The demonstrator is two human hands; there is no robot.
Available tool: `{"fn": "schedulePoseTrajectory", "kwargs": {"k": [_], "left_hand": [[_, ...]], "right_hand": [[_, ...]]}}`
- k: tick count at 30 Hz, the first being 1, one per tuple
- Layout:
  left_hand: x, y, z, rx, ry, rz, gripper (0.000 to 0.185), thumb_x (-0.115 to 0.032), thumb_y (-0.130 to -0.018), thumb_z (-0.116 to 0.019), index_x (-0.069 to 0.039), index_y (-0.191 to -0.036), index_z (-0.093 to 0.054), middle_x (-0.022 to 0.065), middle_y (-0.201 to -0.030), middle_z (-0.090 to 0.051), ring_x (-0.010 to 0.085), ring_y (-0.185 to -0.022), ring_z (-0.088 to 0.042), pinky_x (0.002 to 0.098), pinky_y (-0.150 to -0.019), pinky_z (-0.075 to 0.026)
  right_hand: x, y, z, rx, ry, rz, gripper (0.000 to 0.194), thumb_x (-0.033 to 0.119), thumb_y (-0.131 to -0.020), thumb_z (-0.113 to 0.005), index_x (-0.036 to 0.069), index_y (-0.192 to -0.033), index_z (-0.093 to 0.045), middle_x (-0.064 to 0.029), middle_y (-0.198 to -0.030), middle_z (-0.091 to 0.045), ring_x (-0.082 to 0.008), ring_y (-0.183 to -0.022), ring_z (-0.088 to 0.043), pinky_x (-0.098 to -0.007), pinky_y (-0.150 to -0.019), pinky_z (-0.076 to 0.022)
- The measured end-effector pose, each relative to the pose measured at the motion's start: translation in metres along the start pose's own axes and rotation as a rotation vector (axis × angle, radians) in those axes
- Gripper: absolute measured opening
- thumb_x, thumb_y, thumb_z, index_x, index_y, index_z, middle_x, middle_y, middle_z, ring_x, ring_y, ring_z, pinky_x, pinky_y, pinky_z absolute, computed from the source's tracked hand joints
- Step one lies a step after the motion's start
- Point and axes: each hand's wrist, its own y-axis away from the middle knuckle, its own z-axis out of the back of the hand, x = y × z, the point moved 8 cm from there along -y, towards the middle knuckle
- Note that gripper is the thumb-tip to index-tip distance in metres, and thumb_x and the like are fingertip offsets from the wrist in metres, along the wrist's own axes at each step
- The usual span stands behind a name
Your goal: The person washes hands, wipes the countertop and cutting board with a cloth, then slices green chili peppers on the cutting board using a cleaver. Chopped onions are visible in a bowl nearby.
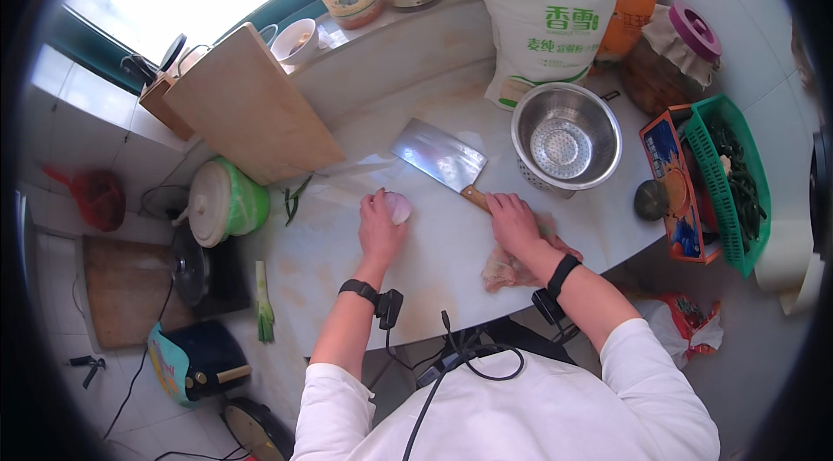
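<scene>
A pale purple onion piece (397, 208) rests on the white countertop (436, 292), with the fingers of my left hand (382, 230) closed around its left side. My right hand (518, 225) grips the end of the wooden handle of a cleaver (440, 155). The broad steel blade lies on the counter, pointing up and to the left. Beneath my right wrist is a crumpled plastic bag (504, 271), partly hidden by the hand and forearm. Green peppers (294, 202) lie left of the onion piece, and a leek piece (262, 298) is nearer the left edge.
A steel colander (566, 136) stands beyond my right hand, before a white flour bag (553, 25). Rightward are a dark round vegetable (651, 200), a printed carton (680, 188) and a green basket (729, 181). A wooden board (254, 110) leans at back left, near a lidded green pot (228, 201).
</scene>
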Motion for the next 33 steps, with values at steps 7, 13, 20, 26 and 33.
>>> {"fn": "schedulePoseTrajectory", "kwargs": {"k": [7,13,20,26,33], "left_hand": [[0.049,0.011,0.018,-0.057,0.040,-0.011,0.086,-0.010,-0.071,-0.078,-0.010,-0.146,-0.037,0.0174,-0.137,-0.042,0.0401,-0.124,-0.050,0.0475,-0.094,-0.052],[0.042,0.005,0.014,-0.065,0.156,-0.043,0.084,-0.008,-0.072,-0.078,-0.009,-0.146,-0.038,0.0190,-0.137,-0.041,0.0419,-0.120,-0.052,0.0475,-0.095,-0.052],[0.000,-0.046,-0.001,-0.014,0.235,-0.207,0.081,-0.007,-0.072,-0.080,-0.007,-0.143,-0.042,0.0186,-0.135,-0.041,0.0419,-0.113,-0.057,0.0466,-0.092,-0.053],[-0.013,-0.070,-0.014,0.131,0.283,-0.187,0.071,-0.012,-0.072,-0.083,-0.011,-0.134,-0.049,0.0169,-0.135,-0.042,0.0426,-0.114,-0.057,0.0463,-0.093,-0.053],[-0.010,-0.073,-0.012,-0.007,0.362,-0.229,0.072,-0.012,-0.072,-0.084,-0.011,-0.134,-0.048,0.0155,-0.135,-0.042,0.0402,-0.117,-0.056,0.0460,-0.095,-0.052]], "right_hand": [[0.003,-0.082,-0.017,-0.027,0.154,0.036,0.049,0.002,-0.082,-0.058,0.008,-0.131,-0.057,-0.0087,-0.110,-0.061,-0.0275,-0.104,-0.059,-0.0435,-0.092,-0.0477],[0.018,-0.106,0.021,-0.310,-0.092,0.123,0.038,0.006,-0.083,-0.063,0.008,-0.121,-0.062,-0.0109,-0.124,-0.060,-0.0315,-0.122,-0.053,-0.0482,-0.106,-0.0396],[0.003,0.086,0.037,-0.001,-0.018,-0.130,0.068,0.032,-0.079,-0.075,0.008,-0.138,-0.050,-0.0178,-0.149,-0.041,-0.0392,-0.139,-0.035,-0.0623,-0.114,-0.0208],[0.006,0.025,-0.033,0.095,0.090,-0.186,0.083,0.041,-0.087,-0.064,0.002,-0.153,-0.031,-0.0210,-0.158,-0.029,-0.0380,-0.149,-0.021,-0.0565,-0.119,-0.0164],[-0.023,-0.094,-0.047,-0.068,0.159,-0.164,0.078,0.044,-0.089,-0.061,0.001,-0.149,-0.036,-0.0209,-0.158,-0.029,-0.0364,-0.149,-0.022,-0.0557,-0.120,-0.0168]]}}
